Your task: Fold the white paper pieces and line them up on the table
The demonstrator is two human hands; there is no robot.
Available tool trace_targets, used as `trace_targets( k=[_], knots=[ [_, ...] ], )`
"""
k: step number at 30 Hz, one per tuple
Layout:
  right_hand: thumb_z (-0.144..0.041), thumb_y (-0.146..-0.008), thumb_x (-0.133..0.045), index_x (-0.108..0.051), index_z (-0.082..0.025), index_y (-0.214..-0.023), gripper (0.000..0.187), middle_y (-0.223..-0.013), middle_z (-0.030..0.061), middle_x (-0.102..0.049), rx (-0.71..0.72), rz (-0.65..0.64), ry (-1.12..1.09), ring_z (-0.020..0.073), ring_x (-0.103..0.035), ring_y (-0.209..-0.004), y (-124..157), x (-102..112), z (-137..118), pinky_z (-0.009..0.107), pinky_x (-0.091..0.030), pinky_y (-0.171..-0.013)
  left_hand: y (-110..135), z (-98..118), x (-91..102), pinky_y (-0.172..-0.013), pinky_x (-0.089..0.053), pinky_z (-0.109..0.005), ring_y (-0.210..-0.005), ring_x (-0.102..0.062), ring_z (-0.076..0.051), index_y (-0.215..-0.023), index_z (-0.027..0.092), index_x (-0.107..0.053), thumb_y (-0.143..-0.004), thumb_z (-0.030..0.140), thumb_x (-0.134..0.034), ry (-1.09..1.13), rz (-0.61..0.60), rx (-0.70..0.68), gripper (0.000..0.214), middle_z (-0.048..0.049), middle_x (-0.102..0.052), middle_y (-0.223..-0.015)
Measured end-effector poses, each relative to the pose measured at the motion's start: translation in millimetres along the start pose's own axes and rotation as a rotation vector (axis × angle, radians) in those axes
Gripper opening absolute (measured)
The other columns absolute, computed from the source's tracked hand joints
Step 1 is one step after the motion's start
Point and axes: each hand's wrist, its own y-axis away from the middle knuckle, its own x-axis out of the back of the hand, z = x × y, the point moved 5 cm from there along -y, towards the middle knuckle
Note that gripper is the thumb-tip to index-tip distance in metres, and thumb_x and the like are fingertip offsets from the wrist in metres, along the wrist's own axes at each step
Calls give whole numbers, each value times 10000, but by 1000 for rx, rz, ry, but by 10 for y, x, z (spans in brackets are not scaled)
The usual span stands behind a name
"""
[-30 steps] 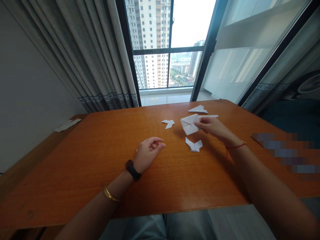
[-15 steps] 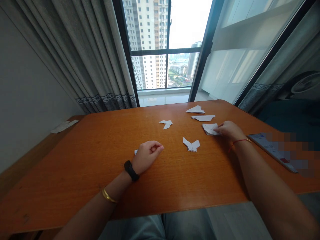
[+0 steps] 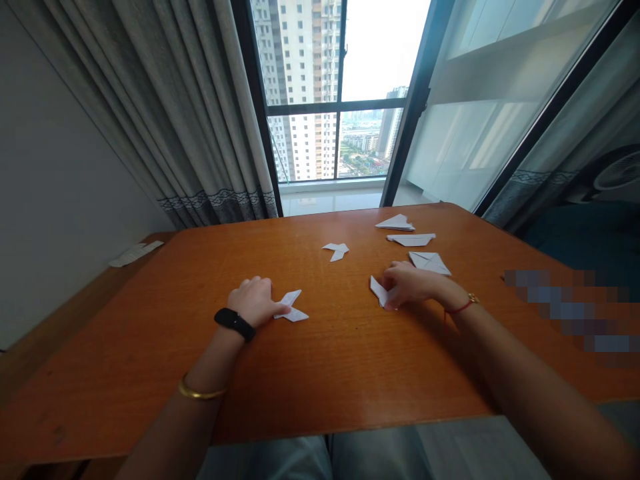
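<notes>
The person's left hand (image 3: 255, 301) is resting palm down, fingers pressing on a white folded paper shape with two pointed wings (image 3: 293, 313) that is poking out from under the fingertips. The hand is not clenched, and I cannot tell whether it is pinching the paper or only holding it down. A black wristband (image 3: 234, 324) and a gold bangle (image 3: 203, 393) are circling that arm.

The right hand (image 3: 413, 283) is lying across a second white folded paper piece (image 3: 379, 292), mostly hiding it; only a pointed end is showing past the fingers. Whether that hand is gripping the paper is also hidden. A thin red string bracelet (image 3: 463, 307) is sitting on its wrist.

Just beyond the right hand, a flat white folded square (image 3: 429, 263) is lying close enough to be nudged if the right hand is sliding outward, and such light paper could skid on the glossy orange-brown wooden table (image 3: 350, 380). Further off are a narrow white folded strip (image 3: 411, 239), a white paper dart (image 3: 395, 223) and a small white bird-shaped fold (image 3: 336, 251).

Open table is stretching between the hands and toward the near edge, where a paper pushed too far could drop off.
</notes>
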Motion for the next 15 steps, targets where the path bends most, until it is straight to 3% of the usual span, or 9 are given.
trace_targets(
  k=[5,10,13,15],
  knots=[
    [-262,-547,-758,-594,-185,-737,263,-725,7,-628,44,46,-381,151,-538,-630,-29,-77,-128,253,-375,-556,-37,17,-150,-585,-347,-262,-787,-591,-232,-807,198,-605,-553,465,-734,191,-48,-124,390,-71,-656,-876],
    [-309,-635,-750,-616,-161,-823,274,-708,-4,-627,149,78,-898,128,-562,-646,-9,-55,-352,254,-432,-615,-14,177,-224,-507,-282,-240,-600,-502,-154,-676,195,-559,-545,335,-730,417,-136,-218,257,14,-588,-672],
    [-328,-647,-761,-650,-145,-821,276,-700,-5,-633,210,51,-1058,108,-553,-634,34,-48,-527,247,-424,-625,24,336,-201,-493,-299,-239,-560,-484,-138,-620,185,-548,-652,402,-667,573,-115,-283,249,13,-561,-625],
    [-332,-661,-757,-674,-142,-842,275,-708,-3,-639,252,54,-1122,102,-546,-637,71,-39,-631,245,-417,-630,57,453,-229,-490,-351,-231,-552,-526,-132,-705,176,-559,-754,458,-577,780,-132,-278,286,3,-581,-650]
  ],
)
